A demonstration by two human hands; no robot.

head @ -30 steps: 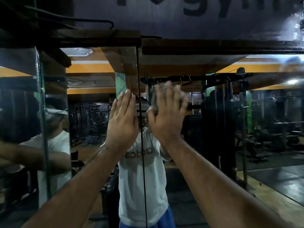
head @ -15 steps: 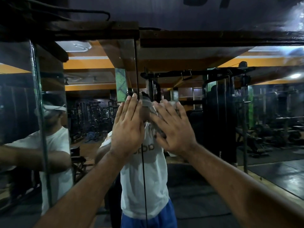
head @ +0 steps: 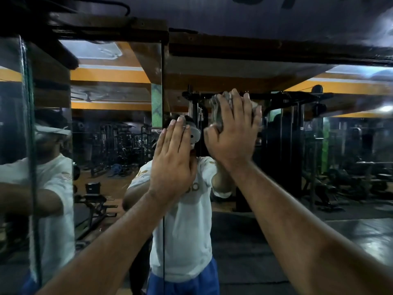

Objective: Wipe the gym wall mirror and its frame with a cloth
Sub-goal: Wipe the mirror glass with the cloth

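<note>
The wall mirror (head: pixel 319 167) fills the view, made of panels that meet at a vertical seam (head: pixel 163 81). Its dark wooden frame (head: pixel 255 47) runs along the top. My right hand (head: pixel 234 133) lies flat with straight fingers, pressing a grey cloth (head: pixel 218 111) against the glass just right of the seam. The cloth shows past my fingertips and thumb. My left hand (head: pixel 173 158) rests flat on the mirror at the seam, fingers straight and together, holding nothing.
A side mirror panel (head: pixel 12 145) angles in at the left behind a green-edged glass border (head: pixel 26 124). The glass reflects a person in a white shirt, gym machines and a dark floor.
My right hand slid the cloth down the glass, then back up to a spot higher than before. My left hand stayed flat near the seam.
</note>
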